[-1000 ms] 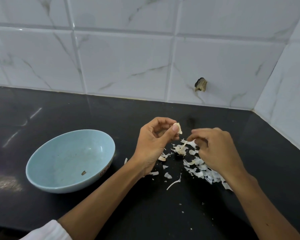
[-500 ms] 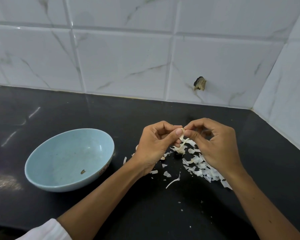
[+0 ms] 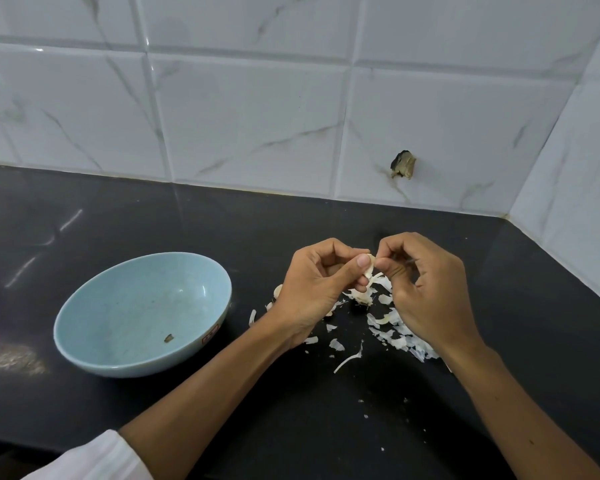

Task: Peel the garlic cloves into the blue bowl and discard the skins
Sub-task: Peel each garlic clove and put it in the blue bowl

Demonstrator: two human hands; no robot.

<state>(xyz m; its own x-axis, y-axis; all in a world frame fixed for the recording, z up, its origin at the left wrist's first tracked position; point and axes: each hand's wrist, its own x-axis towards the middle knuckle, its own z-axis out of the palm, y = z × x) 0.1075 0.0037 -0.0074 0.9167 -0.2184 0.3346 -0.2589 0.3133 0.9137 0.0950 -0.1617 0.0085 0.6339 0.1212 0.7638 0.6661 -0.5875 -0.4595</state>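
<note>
Head view, papery skins [image 3: 400, 336], smooth round bowl [image 3: 94, 344]

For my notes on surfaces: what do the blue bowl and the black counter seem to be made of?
Blue bowl: glazed ceramic or melamine, cannot tell which; speckled, with glossy highlights. Black counter: probably polished stone; it mirrors light streaks.

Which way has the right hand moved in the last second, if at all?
Yes. The right hand rose from the skins pile toward the wall hole, reaching the clove.
</note>
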